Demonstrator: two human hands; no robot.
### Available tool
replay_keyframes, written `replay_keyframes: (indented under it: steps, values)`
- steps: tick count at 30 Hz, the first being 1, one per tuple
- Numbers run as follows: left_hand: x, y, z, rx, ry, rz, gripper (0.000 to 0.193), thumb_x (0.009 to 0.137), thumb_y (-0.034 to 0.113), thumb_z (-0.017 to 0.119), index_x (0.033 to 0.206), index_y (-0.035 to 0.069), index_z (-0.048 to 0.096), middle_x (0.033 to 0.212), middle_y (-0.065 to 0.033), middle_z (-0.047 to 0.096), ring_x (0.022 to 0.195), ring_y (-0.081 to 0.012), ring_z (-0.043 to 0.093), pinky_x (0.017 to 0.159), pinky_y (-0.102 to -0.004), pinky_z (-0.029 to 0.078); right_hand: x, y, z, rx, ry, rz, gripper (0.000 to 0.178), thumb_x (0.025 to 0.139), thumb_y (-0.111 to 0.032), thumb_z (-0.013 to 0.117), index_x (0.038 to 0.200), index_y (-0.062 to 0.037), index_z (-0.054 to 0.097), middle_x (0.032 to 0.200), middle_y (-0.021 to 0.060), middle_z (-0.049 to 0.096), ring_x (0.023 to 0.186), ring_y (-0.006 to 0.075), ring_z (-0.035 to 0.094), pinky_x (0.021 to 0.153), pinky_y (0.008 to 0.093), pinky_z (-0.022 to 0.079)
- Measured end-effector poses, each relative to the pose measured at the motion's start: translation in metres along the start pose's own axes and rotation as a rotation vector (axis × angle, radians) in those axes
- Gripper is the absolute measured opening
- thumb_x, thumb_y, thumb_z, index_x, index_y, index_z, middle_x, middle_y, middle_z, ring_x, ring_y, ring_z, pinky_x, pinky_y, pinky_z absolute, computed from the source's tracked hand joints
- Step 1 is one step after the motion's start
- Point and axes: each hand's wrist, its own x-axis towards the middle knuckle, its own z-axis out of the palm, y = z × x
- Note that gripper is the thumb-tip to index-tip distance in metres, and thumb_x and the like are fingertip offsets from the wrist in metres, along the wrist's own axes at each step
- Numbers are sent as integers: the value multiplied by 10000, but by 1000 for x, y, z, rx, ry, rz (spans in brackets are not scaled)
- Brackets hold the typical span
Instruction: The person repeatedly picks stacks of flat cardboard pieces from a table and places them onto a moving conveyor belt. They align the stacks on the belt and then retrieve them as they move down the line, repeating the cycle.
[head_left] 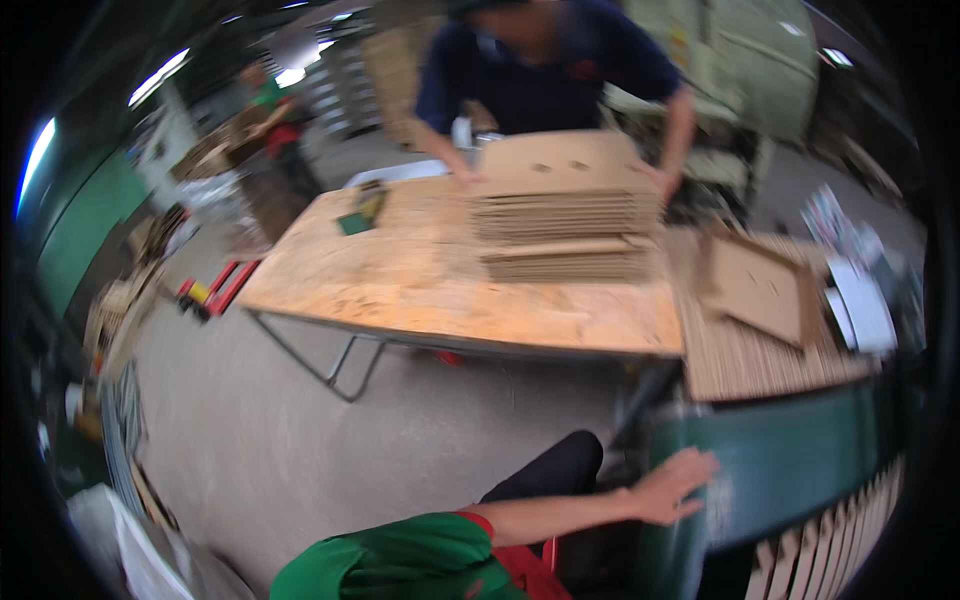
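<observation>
My left hand (675, 488) reaches out to the right from a green sleeve with a red cuff. Its fingers are stretched and slightly apart, with nothing held in them. The hand is at the left end of a dark green machine housing (790, 450); blur hides whether it touches the surface. Brown cardboard pieces (825, 545) stand in a row along the housing's near side. My right hand is out of view.
Across a wooden table (400, 290), a person in a dark shirt (540, 70) has both hands at stacked flat cardboard (565, 220). A cardboard tray (760, 285) lies on a cardboard stack (760, 365) at right. A red pallet jack (220, 288) stands on the floor.
</observation>
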Motion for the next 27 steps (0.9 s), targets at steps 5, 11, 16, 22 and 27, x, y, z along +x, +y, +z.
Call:
replay_keyframes:
  steps: [5,11,16,22,27]
  values:
    - [1,28,-27,88,5,5,354,841,184,780,1154,48,689,1345,-190,667,1285,-433,593,1162,-587,398,-25,-10,-1,264,-382,362,993,673,42,753,1591,1,377,1550,274,470,1490,469,372,1261,517,296]
    - [30,123,2,-259,-69,309,321,868,39,717,1183,-7,686,1318,-220,678,1268,-424,629,1095,-497,489,-19,3,16,75,-105,305,545,741,-96,753,1246,7,576,1147,174,574,1098,346,559,957,470,438]
    - [62,184,25,-368,-151,631,490,845,87,774,1310,42,629,1399,-206,613,1317,-427,588,1108,-502,479,1,17,33,-104,19,241,104,895,-151,640,937,-62,604,882,92,573,886,260,592,802,400,460]
    - [119,208,85,279,-485,788,862,826,86,769,1578,-33,364,1624,-245,385,1530,-404,363,1256,-522,311,4,32,68,-142,15,129,81,876,-167,637,867,-98,596,840,65,586,845,232,608,762,375,482]
    - [152,212,123,434,-620,790,1103,712,181,835,1628,-42,265,1676,-275,289,1581,-411,270,1295,-551,218,-4,36,75,-128,37,113,106,833,-159,674,873,-99,597,873,67,586,888,243,604,808,384,497]
